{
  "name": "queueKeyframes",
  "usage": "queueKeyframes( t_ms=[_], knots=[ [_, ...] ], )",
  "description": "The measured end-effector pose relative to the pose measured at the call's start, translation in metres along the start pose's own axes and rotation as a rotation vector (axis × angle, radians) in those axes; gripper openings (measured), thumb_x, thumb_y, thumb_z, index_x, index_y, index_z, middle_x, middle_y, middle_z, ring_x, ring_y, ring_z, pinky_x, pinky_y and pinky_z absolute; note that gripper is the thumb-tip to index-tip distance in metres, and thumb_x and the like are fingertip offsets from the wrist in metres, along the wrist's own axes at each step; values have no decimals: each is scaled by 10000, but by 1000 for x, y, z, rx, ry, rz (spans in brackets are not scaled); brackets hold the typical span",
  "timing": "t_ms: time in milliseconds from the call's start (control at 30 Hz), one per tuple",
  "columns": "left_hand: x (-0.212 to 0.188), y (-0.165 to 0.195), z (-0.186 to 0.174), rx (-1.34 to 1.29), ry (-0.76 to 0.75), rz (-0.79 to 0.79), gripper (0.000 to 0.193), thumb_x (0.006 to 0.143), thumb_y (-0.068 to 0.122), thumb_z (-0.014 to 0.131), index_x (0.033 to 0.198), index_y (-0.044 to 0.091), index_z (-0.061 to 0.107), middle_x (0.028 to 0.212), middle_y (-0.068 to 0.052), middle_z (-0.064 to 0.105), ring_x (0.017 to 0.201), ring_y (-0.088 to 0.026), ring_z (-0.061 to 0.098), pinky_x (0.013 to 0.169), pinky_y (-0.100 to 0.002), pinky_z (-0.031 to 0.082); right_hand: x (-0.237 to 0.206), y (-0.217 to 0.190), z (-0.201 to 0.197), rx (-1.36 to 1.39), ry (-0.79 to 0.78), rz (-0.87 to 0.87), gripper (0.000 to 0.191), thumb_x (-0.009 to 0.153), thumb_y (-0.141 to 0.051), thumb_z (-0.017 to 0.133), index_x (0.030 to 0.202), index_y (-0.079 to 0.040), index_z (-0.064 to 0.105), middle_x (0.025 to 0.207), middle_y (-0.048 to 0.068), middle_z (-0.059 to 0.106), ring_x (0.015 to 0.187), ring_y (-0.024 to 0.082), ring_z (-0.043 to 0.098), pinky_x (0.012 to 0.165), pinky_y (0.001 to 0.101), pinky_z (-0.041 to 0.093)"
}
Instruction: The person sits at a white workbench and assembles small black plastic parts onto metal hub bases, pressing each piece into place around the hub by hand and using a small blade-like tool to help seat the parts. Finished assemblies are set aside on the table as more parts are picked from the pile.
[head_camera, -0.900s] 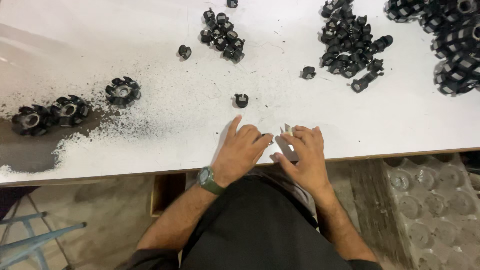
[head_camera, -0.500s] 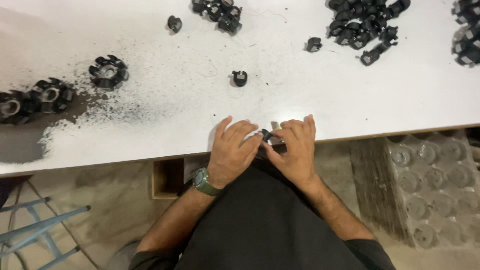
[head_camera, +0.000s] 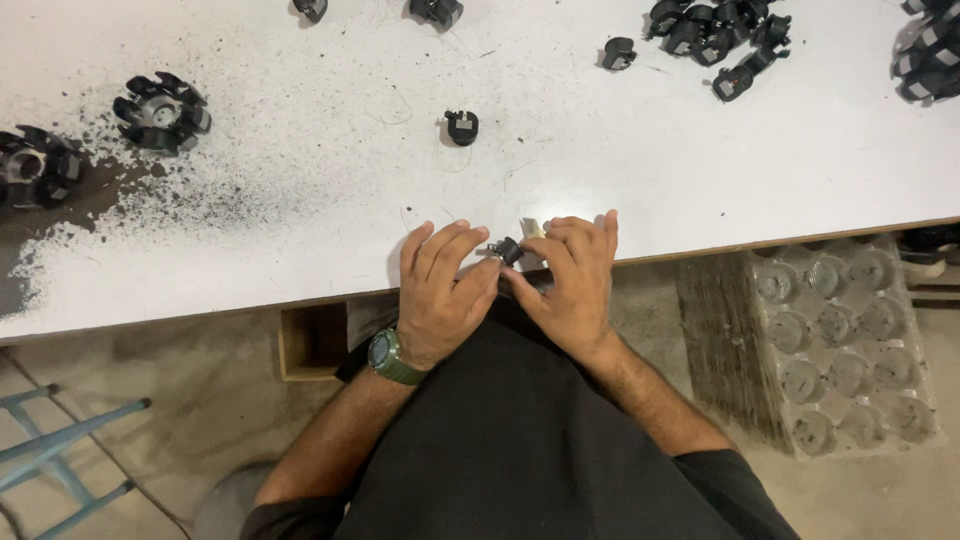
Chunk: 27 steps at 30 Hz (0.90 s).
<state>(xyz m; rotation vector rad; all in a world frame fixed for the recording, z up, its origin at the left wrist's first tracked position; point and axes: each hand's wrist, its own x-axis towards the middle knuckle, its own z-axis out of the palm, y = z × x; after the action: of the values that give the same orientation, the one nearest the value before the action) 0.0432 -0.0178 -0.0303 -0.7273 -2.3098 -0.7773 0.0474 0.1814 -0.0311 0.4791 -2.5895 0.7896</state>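
Observation:
Both my hands meet at the near edge of the white table (head_camera: 620, 150). My left hand (head_camera: 440, 290), with a green watch on its wrist, and my right hand (head_camera: 570, 280) pinch a small black plastic part (head_camera: 509, 248) between their fingertips. A pale scrap (head_camera: 532, 229) lies just beyond my right fingers. One more small black part (head_camera: 461, 126) sits alone on the table a little farther out.
Black round toothed pieces (head_camera: 160, 108) rest at the far left amid dark dust. A heap of small black parts (head_camera: 715, 35) lies top right. Grey moulded trays (head_camera: 850, 340) stand below the table's right side, and a blue metal frame (head_camera: 60, 440) at the lower left.
My view has dropped toward the table's near edge. My hands have drawn together at the edge and closed on the small black part.

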Motion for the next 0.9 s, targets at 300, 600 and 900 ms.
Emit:
queueKeyframes(
  t_ms=[300,600,900],
  knots=[
    [-6,2,-1,-48,25,-96,189,874,131,825,1034,128,724,1324,-61,622,1324,-261,549,1201,-525,338,-19,5,8,243,119,-220,342,895,-5,754,1191,-64,591,1005,48,625,1265,296,589,1295,638,82],
    [-4,3,-3,-88,15,-87,178,874,95,820,1022,114,723,1334,-55,623,1335,-257,546,1187,-502,380,-13,-4,8,249,64,-162,296,830,22,740,1071,-82,604,989,72,638,1173,278,639,1283,639,203],
    [-2,4,-2,12,21,39,91,927,134,830,981,146,758,1392,-76,588,1372,-271,482,1189,-505,369,-11,-6,8,271,54,-161,299,820,25,760,1059,-80,613,985,58,647,1140,274,648,1267,656,209]
  ],
)
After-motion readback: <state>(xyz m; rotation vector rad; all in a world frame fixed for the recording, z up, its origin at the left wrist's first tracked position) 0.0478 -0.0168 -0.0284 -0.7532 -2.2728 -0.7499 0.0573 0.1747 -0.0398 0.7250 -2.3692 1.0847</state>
